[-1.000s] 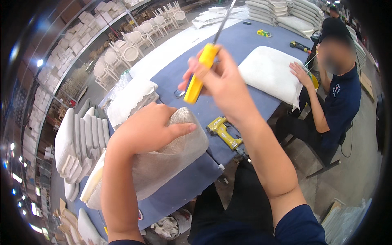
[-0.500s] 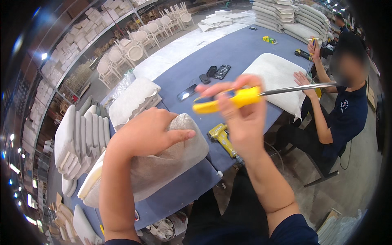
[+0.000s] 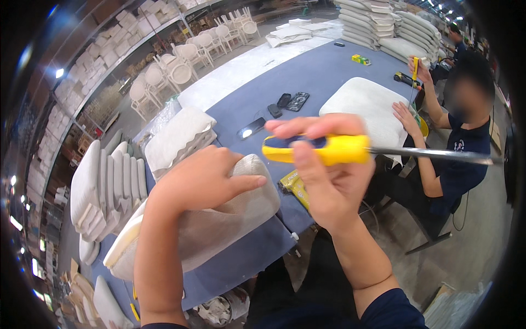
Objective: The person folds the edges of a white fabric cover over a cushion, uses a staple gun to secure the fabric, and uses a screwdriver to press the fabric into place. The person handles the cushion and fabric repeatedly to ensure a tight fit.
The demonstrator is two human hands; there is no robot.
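Observation:
My left hand [image 3: 200, 178] is closed over the top edge of a light grey upholstered seat cushion [image 3: 230, 222], thumb on the near face and fingers hidden behind. The cushion stands tilted on the blue table, yellowish foam showing at its left end. Raised to the right of it, my right hand [image 3: 339, 186] grips a screwdriver [image 3: 348, 149] by its yellow and dark blue handle. Its long metal shaft points right, slightly downward. Partly behind my right hand lies a yellow-green air staple gun [image 3: 296, 187] on the table [image 3: 246, 274].
Cushions are stacked on the left [image 3: 123, 186], with a folded white piece [image 3: 178, 140] beside them. A phone [image 3: 253, 127] and small dark items lie beyond. At right, a co-worker [image 3: 466, 137] handles a white cushion [image 3: 361, 107] and a yellow-handled tool [image 3: 416, 68].
My right hand has moved slightly right and down with the screwdriver, whose shaft has swung from pointing slightly up to slightly down. My left hand stays on the cushion.

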